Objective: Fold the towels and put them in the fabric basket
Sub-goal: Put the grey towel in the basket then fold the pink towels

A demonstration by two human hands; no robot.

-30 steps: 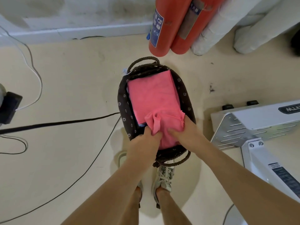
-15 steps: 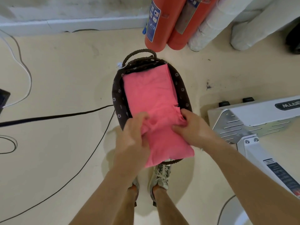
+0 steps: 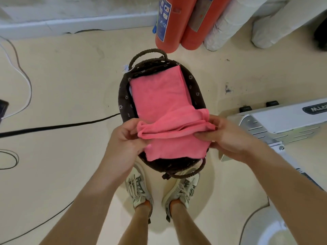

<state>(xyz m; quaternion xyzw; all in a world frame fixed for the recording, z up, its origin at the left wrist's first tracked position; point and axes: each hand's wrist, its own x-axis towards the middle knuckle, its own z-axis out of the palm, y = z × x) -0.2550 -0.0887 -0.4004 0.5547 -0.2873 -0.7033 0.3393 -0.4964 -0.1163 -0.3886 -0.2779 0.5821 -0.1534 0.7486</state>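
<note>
Left hand (image 3: 123,138), right hand (image 3: 228,137) each pinching bunched near edge of pink towel (image 3: 159,96), rest lying in fabric basket (image 3: 123,101) on floor (image 3: 70,76). Likely placing step; next calling for tucking edge flat inside.

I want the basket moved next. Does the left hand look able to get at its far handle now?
Probably not yet: the left hand grips the pink towel, so it is busy. The far handle itself stands bare beyond the towel; once the hand lets go, the way looks free.
</note>
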